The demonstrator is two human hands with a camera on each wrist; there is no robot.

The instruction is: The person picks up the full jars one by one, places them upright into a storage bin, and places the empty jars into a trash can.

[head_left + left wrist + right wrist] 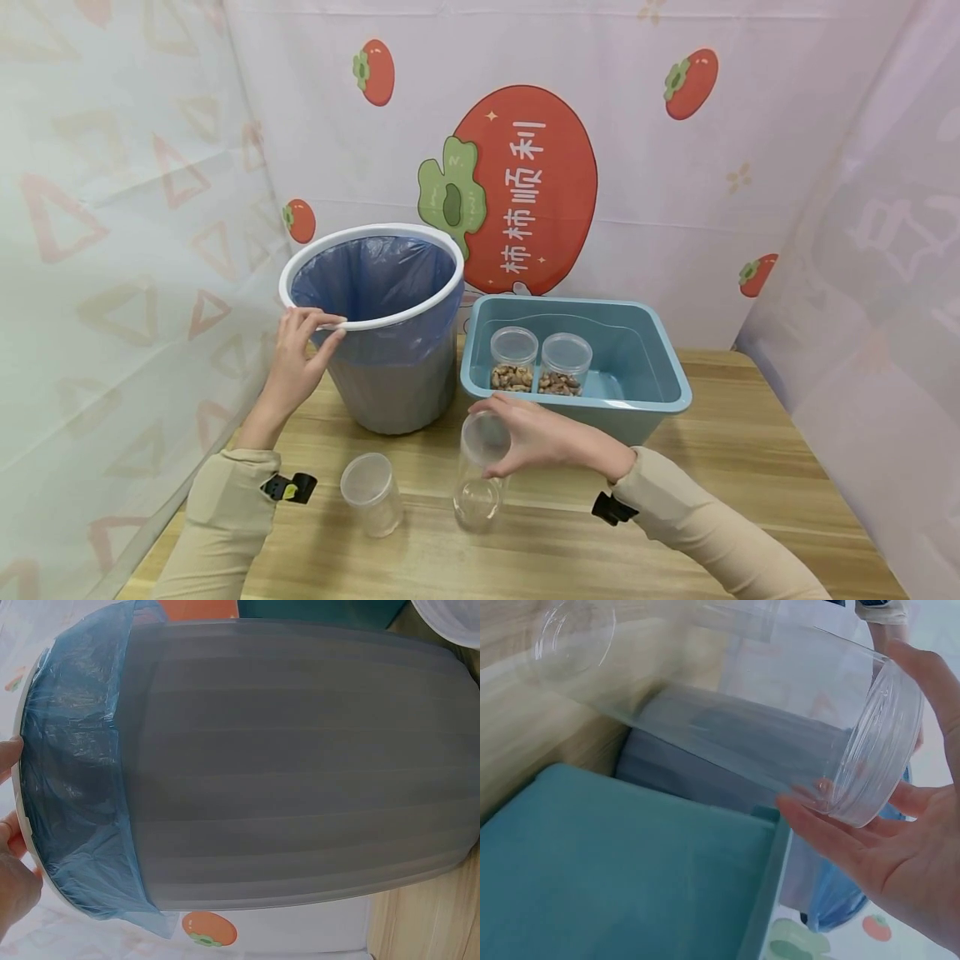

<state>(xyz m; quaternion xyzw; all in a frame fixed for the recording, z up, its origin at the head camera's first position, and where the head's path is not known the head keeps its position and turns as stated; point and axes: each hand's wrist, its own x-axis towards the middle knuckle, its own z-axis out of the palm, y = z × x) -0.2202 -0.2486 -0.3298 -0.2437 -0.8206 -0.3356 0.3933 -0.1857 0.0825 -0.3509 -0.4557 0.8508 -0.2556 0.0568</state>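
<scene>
My left hand (294, 367) pinches the white rim (372, 323) of a grey trash can (397, 387) lined with a blue bag (75, 765). With my right hand (543, 435) I grip a tall clear plastic jar (477, 500) around its lidded top. The right wrist view shows fingers and thumb spread about the jar's lid (881, 742), and the jar's see-through body looks empty. A shorter clear jar (373, 498) with a lid stands on the table to the left of the tall one.
A light blue rectangular bin (637, 350) stands at the back, right of the trash can. Two lidded jars of nuts, one left (513, 379) and one right (562, 382), sit inside it. Beneath everything is a wooden table (720, 492); a printed cloth (637, 208) hangs behind.
</scene>
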